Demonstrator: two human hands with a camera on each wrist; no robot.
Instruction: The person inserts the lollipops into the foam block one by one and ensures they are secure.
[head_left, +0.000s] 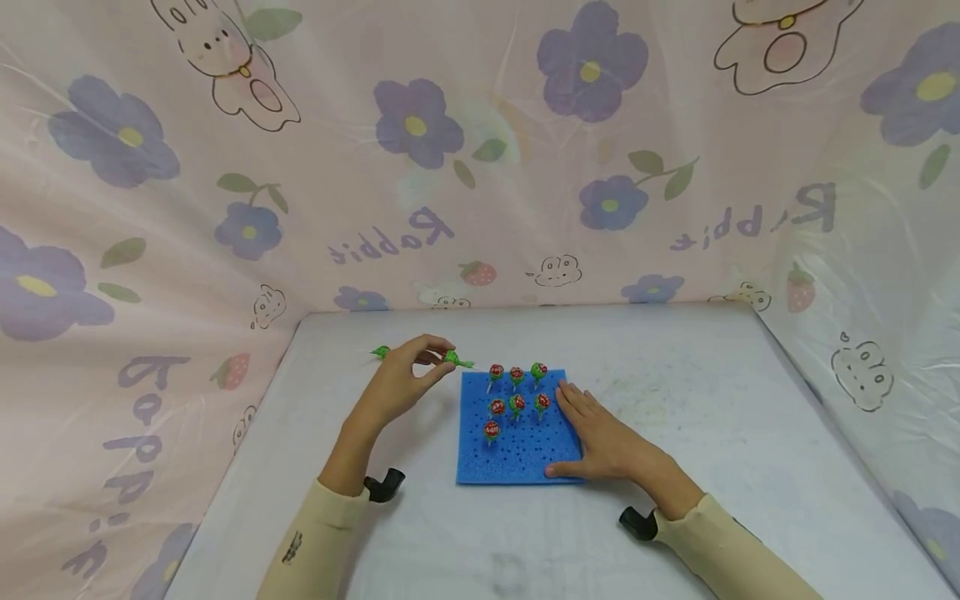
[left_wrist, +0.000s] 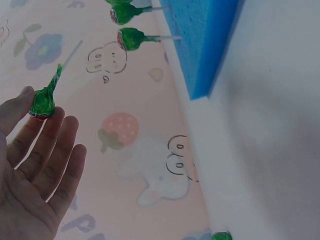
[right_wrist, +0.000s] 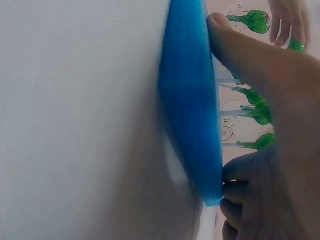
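Note:
A green-wrapped lollipop (head_left: 452,357) is pinched between the thumb and fingers of my left hand (head_left: 397,379), left of a blue foam board's back corner. In the left wrist view this lollipop (left_wrist: 44,101) has its head in the fingertips and its white stick pointing up and away. The perforated blue foam board (head_left: 480,468) lies flat, with several red-and-green lollipops (head_left: 517,403) standing in it: two rows of three, and one in front at the left. My right hand (head_left: 611,437) rests on the board's right side, fingers stretched along the edge and thumb near the front corner.
Another green lollipop (head_left: 381,352) lies on the white table (head_left: 675,367), behind and left of my left hand. A printed curtain (head_left: 510,183) rises at the table's back and both sides. Black curved pieces (head_left: 386,485) sit at both wrists.

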